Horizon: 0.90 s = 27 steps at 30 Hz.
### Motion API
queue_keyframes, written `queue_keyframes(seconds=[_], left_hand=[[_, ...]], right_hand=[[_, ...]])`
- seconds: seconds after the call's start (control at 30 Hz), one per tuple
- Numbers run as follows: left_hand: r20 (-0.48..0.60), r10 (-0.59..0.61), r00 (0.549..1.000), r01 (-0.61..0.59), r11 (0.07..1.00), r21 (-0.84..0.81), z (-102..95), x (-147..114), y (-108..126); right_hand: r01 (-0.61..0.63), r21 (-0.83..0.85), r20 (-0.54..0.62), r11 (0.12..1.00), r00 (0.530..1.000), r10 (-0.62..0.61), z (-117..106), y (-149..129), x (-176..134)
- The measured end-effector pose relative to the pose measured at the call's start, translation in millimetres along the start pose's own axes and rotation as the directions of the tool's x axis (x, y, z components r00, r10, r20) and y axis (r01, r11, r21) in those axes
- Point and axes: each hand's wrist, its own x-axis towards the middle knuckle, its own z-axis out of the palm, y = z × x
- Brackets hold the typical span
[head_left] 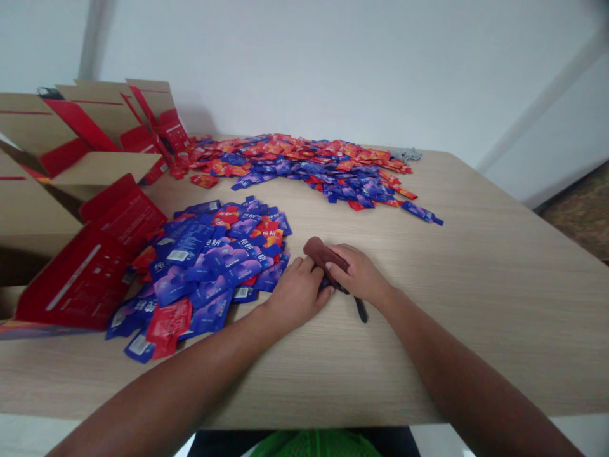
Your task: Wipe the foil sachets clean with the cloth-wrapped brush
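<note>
Near the front middle of the table, my left hand (pixel 297 292) and my right hand (pixel 359 273) meet. In my right hand is a brown, elongated, smooth-faced tool (pixel 320 251) whose exact kind does not show; its rounded end points away to the left. A narrow black strip (pixel 361 310) sticks out below that hand. My left hand's fingers are curled against the tool's near side, and a bit of dark blue sachet (pixel 325 281) shows between the hands, mostly hidden. Just left of my left hand lies a pile of blue-purple and red sachets (pixel 214 260).
A longer heap of red and blue sachets (pixel 309 162) runs along the back by the wall. One blue sachet (pixel 421 212) lies at its right end, near a grey crumpled bundle (pixel 406 154). Open cardboard boxes (pixel 95 273) with red flaps crowd the left side.
</note>
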Motion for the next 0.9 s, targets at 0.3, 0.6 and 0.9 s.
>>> queue_keyframes(seconds=[0.3,0.6,0.9], left_hand=[[0.006,0.001,1.0,-0.001,1.0,0.013,-2.2,0.1,1.3],[0.01,0.007,1.0,-0.007,1.0,0.029,-1.8,0.8,1.3],[0.015,0.002,1.0,-0.003,0.998,0.061,-3.2,0.5,2.8]], right_hand=[[-0.01,0.017,0.001,1.0,1.0,0.01,0.6,1.8,-0.5],[-0.016,-0.003,-0.011,1.0,1.0,0.016,-0.8,4.4,0.0],[-0.027,0.013,-0.011,1.0,1.0,0.027,-1.0,6.3,0.6]])
